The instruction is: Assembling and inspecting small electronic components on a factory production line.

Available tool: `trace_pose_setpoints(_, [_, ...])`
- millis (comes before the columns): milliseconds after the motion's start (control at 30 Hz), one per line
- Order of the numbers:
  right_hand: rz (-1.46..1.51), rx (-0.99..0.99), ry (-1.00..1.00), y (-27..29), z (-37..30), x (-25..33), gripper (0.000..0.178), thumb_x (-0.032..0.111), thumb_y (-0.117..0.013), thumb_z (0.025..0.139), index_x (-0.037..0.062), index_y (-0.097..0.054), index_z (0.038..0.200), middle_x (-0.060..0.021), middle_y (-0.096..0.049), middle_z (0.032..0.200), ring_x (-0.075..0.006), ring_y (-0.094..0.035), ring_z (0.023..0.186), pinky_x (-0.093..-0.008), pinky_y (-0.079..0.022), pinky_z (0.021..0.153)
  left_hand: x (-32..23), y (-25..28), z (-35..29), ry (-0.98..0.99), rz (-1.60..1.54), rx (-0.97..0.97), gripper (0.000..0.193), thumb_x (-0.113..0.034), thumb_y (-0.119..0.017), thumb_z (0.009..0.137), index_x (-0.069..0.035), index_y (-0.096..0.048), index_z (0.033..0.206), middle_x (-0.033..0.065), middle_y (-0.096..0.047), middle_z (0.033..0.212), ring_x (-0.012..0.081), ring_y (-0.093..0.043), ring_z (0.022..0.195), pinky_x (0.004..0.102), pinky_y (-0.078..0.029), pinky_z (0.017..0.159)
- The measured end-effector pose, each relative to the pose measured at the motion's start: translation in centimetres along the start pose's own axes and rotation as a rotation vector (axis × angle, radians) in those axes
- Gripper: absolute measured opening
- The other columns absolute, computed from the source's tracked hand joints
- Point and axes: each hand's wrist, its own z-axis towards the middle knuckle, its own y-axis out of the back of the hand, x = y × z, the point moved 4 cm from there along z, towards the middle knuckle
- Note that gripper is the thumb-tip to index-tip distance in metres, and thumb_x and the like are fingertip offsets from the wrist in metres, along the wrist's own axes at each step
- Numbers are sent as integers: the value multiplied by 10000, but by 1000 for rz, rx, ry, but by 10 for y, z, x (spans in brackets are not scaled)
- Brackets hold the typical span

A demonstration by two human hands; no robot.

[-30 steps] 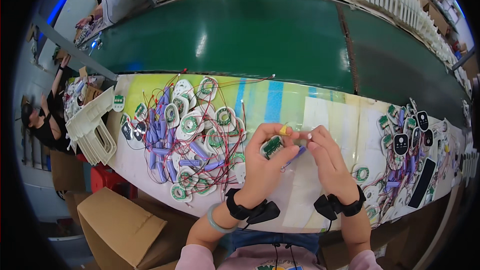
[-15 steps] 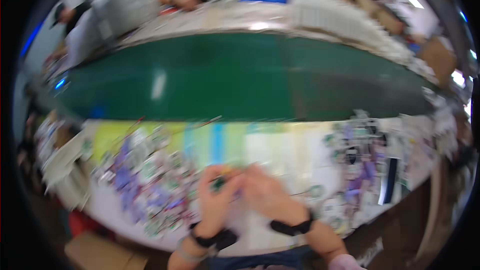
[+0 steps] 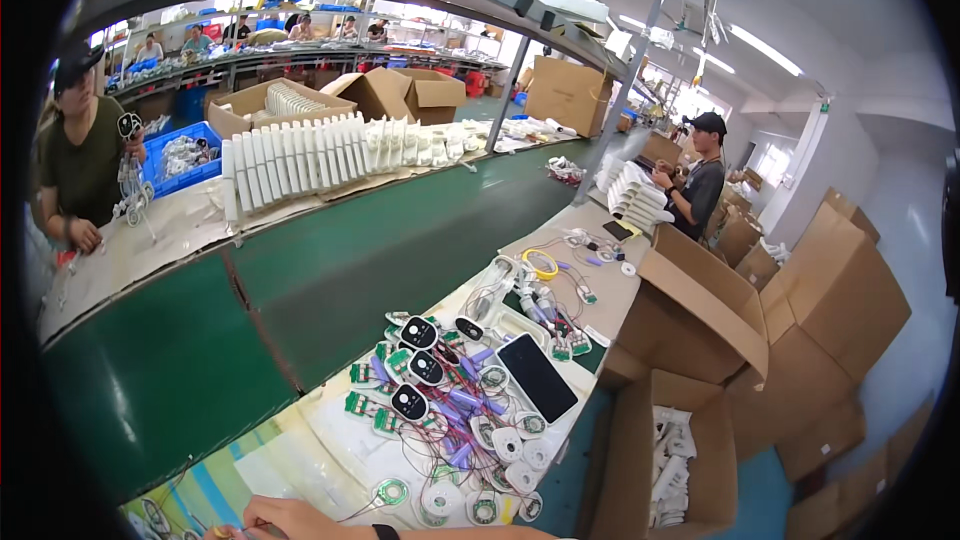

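My right hand [image 3: 285,519] is at the bottom edge, left of the middle, with a black band on its wrist. Its fingers are bent and pressed together around something small, mostly cut off by the frame edge. My left hand is out of view. Close to the right hand lies a round green ring-shaped circuit board [image 3: 391,492] with thin wires. Beyond it spreads a pile of wired parts: purple cylindrical cells [image 3: 465,400], green circuit boards [image 3: 385,421], white discs [image 3: 507,443] and black-faced white panels [image 3: 409,402].
A black-screened phone-like slab [image 3: 538,377] lies right of the pile, near a yellow tape roll [image 3: 540,263]. A green conveyor belt [image 3: 400,240] runs past the table. White housings [image 3: 300,155] line its far side. Open cardboard boxes [image 3: 700,390] stand at right; co-workers are left and back right.
The view has swung right and up, now showing the room and boxes. My left hand has left the view; my right hand now appears at the bottom edge.
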Motion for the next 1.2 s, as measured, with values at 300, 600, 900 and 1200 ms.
trace_pose_setpoints(300, [-43,-47,140,-2,5,4,129,173,-628,795,53,-580,796,-112,-572,720,-290,-567,649,-372,-446,580,-24,-2,7,205,-279,-138,169,-39,-514,854,63,-573,975,172,-533,1000,265,-567,850,321,-497,721])
trace_pose_setpoints(600, [-190,-105,536,-7,-2,24,89,145,-599,813,63,-565,804,-93,-515,729,-288,-508,701,-401,-401,652,-3,-1,-6,299,-442,-170,164,-10,-539,864,90,-548,993,169,-517,1032,246,-551,925,316,-489,809])
trace_pose_setpoints(900, [-186,-98,567,-6,-4,20,74,123,-582,806,52,-560,803,-101,-508,720,-296,-504,676,-394,-405,608,-4,-2,-10,231,-332,-74,235,48,-462,882,102,-546,1094,209,-443,1174,298,-547,1005,349,-486,878])
trace_pose_setpoints(1200, [308,-239,150,15,1,5,171,79,-659,803,50,-514,889,-77,-573,803,-192,-551,669,-301,-435,613,-29,-1,-5,402,-420,-134,177,-66,-550,852,26,-555,1003,126,-557,980,227,-560,891,332,-467,810])
